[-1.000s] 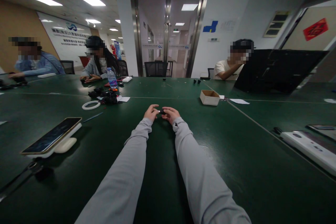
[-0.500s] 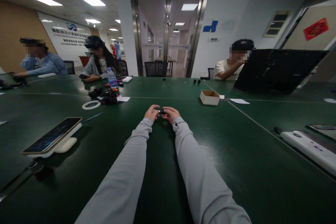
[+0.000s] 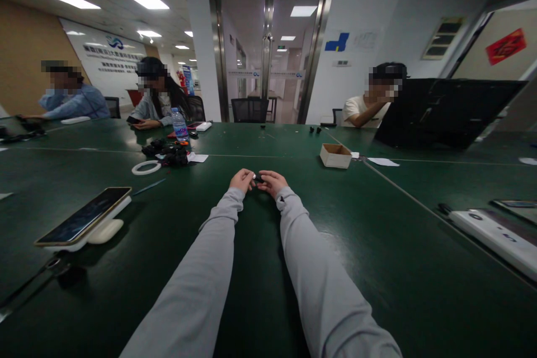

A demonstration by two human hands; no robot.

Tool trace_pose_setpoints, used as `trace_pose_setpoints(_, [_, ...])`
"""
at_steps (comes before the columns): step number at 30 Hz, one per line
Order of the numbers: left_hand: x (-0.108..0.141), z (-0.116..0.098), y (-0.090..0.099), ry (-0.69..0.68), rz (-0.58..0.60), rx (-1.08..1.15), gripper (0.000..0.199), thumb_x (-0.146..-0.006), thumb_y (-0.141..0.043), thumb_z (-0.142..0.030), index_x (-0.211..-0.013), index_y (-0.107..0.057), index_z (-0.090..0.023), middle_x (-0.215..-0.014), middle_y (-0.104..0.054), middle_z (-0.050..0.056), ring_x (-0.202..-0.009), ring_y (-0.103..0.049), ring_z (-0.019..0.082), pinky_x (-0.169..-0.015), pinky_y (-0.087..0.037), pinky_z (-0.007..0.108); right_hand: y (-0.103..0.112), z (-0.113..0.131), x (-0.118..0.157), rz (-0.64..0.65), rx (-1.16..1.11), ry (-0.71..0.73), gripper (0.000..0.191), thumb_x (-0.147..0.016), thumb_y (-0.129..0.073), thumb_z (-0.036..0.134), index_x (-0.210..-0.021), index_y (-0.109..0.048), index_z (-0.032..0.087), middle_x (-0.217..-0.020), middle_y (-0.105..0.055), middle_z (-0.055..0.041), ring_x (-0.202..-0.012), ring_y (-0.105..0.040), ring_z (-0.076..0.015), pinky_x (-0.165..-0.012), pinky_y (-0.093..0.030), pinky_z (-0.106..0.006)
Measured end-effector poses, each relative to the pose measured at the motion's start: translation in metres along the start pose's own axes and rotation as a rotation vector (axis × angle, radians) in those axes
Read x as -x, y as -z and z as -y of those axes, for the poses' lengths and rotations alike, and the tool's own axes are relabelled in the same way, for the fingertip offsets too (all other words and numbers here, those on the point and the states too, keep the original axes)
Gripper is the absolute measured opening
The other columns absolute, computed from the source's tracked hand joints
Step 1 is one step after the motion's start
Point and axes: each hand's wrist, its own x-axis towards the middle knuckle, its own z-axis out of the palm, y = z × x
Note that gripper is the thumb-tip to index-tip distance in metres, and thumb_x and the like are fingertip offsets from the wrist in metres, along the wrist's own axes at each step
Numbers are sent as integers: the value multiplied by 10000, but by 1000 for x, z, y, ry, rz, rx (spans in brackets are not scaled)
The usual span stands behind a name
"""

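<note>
On the wide dark green table (image 3: 377,246), the left hand (image 3: 242,180) and the right hand (image 3: 272,182) are meeting, fingertips pinching a small black part (image 3: 258,178) between them, probably for steadying it from both sides.

We had one view only, from a camera worn on the head, so nothing was shared with a second. It looked forward and slightly down along both outstretched sleeves to the left hand (image 3: 242,180) and right hand (image 3: 272,182), which met far out over the green table (image 3: 377,246), small and distant in the picture. Beyond the hands it faced a glass door (image 3: 268,50). The wide lens also took in the table's far edges to either side of the hands.
</note>
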Motion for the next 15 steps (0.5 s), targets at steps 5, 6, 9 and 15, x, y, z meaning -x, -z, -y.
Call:
trace_pose_setpoints(5, [-4, 5, 2, 0, -126, -22, 333, -617, -610, -452, -687, -546, -133, -479, -525, -33, -406, -446, 57, -430, -364, 185, -4, -9, -5, 79, 280, 67, 213, -601, -643, 53, -784, -585, 146, -612, -617, 28, -549, -593, -84, -612, -519, -236])
trace_pose_setpoints(6, [-5, 7, 3, 2, -127, -72, 342, -601, -623, -458, -686, -559, -133, -500, -543, -24, -431, -463, 65, -452, -380, 192, -4, -12, -7, 71, 382, 86, 234, -590, -649, 52, -795, -590, 149, -600, -609, 37, -522, -577, -74, -602, -515, -230])
trace_pose_setpoints(9, [-6, 12, 4, -5, -107, -286, 333, -552, -673, -430, -702, -592, -144, -596, -606, 5, -541, -535, 97, -548, -428, 216, -4, -16, -10, 16, 658, 110, 290, -586, -652, 69, -856, -607, 165, -561, -589, 54, -436, -529, -60, -541, -498, -214])
trace_pose_setpoints(15, [-3, 11, 4, -41, -42, -514, 276, -575, -670, -319, -788, -617, -152, -709, -644, 29, -664, -586, 124, -660, -452, 234, -7, -10, -5, -38, 779, 100, 256, -650, -568, 67, -890, -613, 144, -444, -526, 61, -343, -472, -58, -421, -435, -179])
